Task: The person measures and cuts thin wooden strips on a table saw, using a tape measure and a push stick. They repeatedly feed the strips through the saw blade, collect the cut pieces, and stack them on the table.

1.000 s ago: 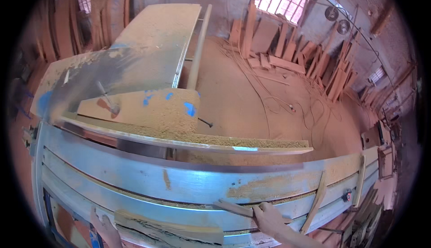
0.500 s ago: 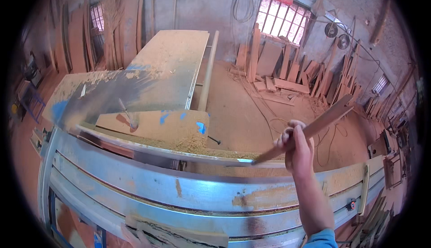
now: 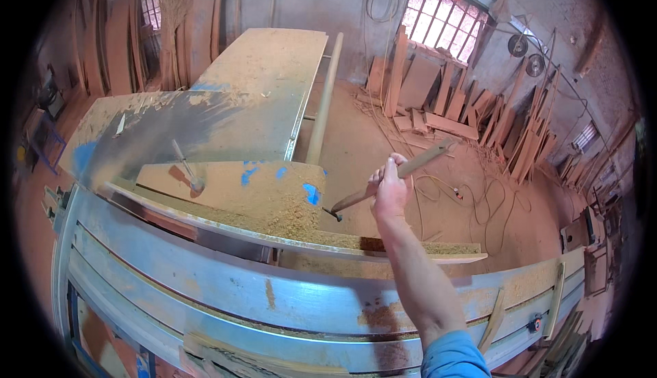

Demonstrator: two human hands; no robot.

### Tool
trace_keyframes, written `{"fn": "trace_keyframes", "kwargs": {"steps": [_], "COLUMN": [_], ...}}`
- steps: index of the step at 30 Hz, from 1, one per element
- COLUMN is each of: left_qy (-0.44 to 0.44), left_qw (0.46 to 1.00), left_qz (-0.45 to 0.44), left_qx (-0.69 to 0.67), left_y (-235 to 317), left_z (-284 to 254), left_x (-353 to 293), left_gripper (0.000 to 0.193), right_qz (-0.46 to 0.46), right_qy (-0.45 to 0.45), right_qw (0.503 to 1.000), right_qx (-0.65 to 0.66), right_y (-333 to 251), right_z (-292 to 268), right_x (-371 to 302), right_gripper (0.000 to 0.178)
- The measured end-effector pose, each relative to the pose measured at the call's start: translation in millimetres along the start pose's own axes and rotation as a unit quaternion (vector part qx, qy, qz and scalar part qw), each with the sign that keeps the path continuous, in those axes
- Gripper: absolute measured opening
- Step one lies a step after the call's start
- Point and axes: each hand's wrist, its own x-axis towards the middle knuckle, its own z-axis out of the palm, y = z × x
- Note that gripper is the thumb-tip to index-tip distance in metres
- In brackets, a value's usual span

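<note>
My right hand (image 3: 391, 190) is closed around a narrow wooden strip (image 3: 426, 158), held out at a slant above the saw table. Its lower end is near a small dark lever (image 3: 333, 214) beside the sawdust-covered board (image 3: 239, 179). Sawdust (image 3: 291, 219) is heaped at that board's right end. Below, at the picture's lower edge, a rough-edged piece of wood (image 3: 246, 359) lies over the metal sliding table (image 3: 226, 279). My left hand does not show.
A long ledge (image 3: 438, 257) borders the sawdust. Beyond stands a dusty worktop (image 3: 263, 70) with a pale rail (image 3: 324, 97) alongside. Cables (image 3: 479, 207) lie loosely on the floor at right. Offcuts (image 3: 452, 125) lean along the far wall, and tall planks (image 3: 116, 43) stand at left.
My right hand has carried the wooden strip leftward and a little up, toward the sawdust heap. My left hand's fingers, earlier by the rough-edged wood, have gone out of sight. The view has shifted slightly.
</note>
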Motion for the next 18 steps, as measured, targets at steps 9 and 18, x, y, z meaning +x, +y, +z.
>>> {"fn": "trace_keyframes", "kwargs": {"steps": [9, 18], "left_qy": [-0.018, -0.062], "left_qw": [0.989, 0.985], "left_qz": [-0.032, 0.162], "left_qx": [-0.143, -0.02], "left_y": [9.9, -84.4], "left_z": [2.6, 5.5], "left_x": [-1.9, 4.7], "left_gripper": [0.06, 0.048], "right_qz": [0.048, 0.253], "right_qy": [0.018, -0.113], "right_qw": [0.998, 0.961], "right_qx": [0.022, -0.007], "right_y": [-5.0, -190.3], "right_z": [-1.5, -70.5], "right_x": [24.8, -90.5], "right_gripper": [0.005, 0.031]}}
